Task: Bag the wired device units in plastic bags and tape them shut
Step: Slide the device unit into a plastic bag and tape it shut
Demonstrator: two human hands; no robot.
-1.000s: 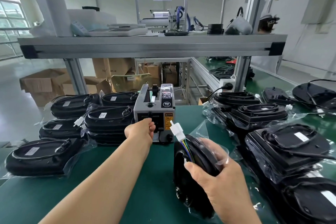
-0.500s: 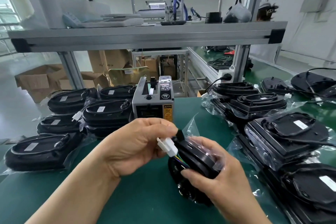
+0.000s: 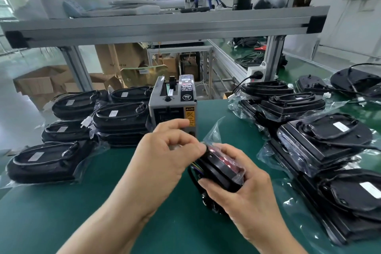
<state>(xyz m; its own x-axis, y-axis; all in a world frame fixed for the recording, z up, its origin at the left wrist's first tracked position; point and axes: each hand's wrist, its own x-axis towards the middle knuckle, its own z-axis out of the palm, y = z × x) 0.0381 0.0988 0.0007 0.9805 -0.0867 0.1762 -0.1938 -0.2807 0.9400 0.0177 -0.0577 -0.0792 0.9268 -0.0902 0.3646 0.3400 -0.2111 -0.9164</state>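
Note:
A black wired device unit in a clear plastic bag stands on edge over the green mat. My right hand grips it from the right side, thumb on its lower face and fingers over the top. My left hand is at the unit's upper left edge with curled fingers, pinching a small pale piece that looks like tape against the bag's mouth. The unit's white connector is hidden behind my left hand. The grey tape dispenser stands just behind both hands.
Stacks of bagged black units lie left and right of the mat. Unbagged units with loose cables lie at the far right. An aluminium shelf frame crosses overhead, and cardboard boxes stand behind on the floor.
My left hand left the tape dispenser's slot and came back to the bagged unit, closing over its top. The white connector, visible before, is now covered. The unit tilted slightly.

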